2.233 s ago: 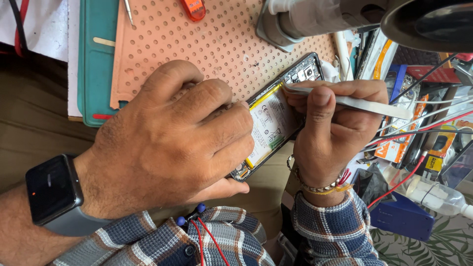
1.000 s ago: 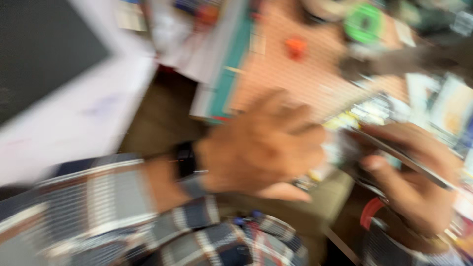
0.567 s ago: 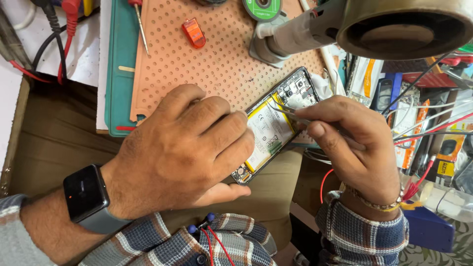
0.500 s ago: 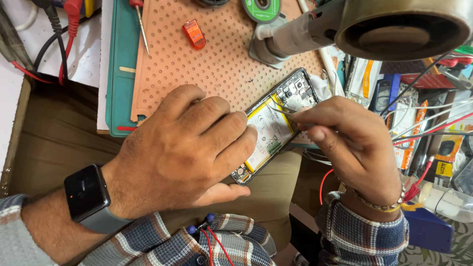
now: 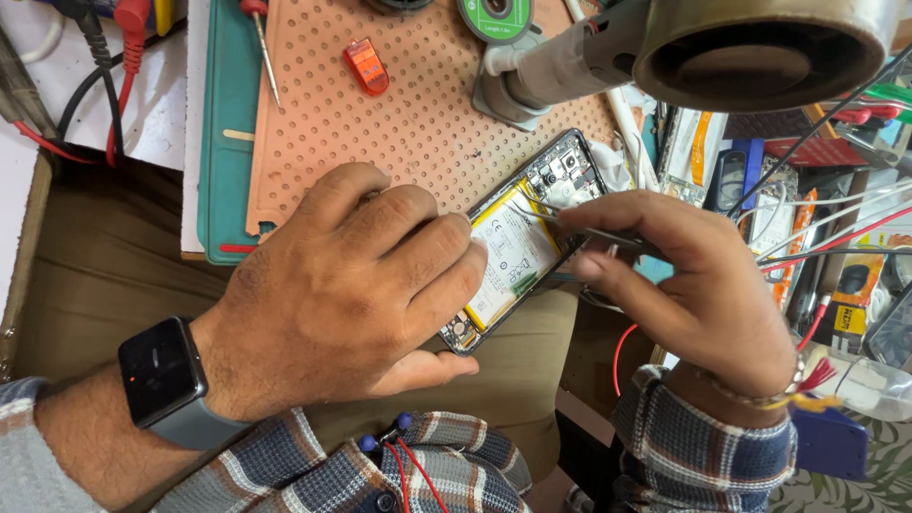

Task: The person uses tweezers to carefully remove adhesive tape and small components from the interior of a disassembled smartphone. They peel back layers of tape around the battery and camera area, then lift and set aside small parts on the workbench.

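An opened smartphone with its back off lies at the edge of a perforated orange work mat; its white battery and circuit boards show. My left hand lies flat over the phone's lower half and holds it down. My right hand pinches metal tweezers, whose tips rest over the phone's upper part, near the top of the battery. A dark smartwatch sits on my left wrist.
A grey stand with a round lamp or fan head hangs over the mat's right side. On the mat lie an orange plastic piece, a screwdriver and a green tape roll. Cables, tools and packets crowd the right.
The camera swung away and back. My right hand, earlier gripping a white flat tool at the phone's top, now holds thin tweezers over the phone's upper part. My left hand stays on the phone.
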